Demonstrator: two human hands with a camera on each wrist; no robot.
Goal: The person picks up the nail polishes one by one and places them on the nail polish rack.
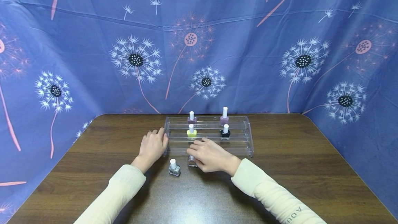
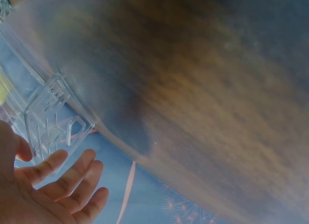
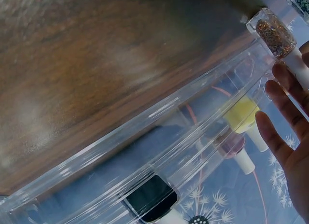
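A clear tiered rack [image 1: 208, 144] stands on the table. By its left end is my left hand [image 1: 153, 145], its fingers loosely extended in the left wrist view, close beside the rack's clear side panel [image 2: 53, 120]. My right hand [image 1: 211, 155] is in front of the rack, pinching the white cap of a nail polish bottle [image 3: 275, 33] filled with copper glitter. That bottle is partly covered by the hand in the head view. To its left, a silver-glitter nail polish bottle [image 1: 174, 170] stands on the table.
On the rack stand a yellow nail polish [image 1: 191, 133], a black one [image 1: 225, 134], a dark purple one [image 1: 191, 120] and a mauve one [image 1: 224, 120]. Blue dandelion-print cloth [image 1: 199, 44] hangs behind the wooden table [image 1: 295, 155] and along its sides.
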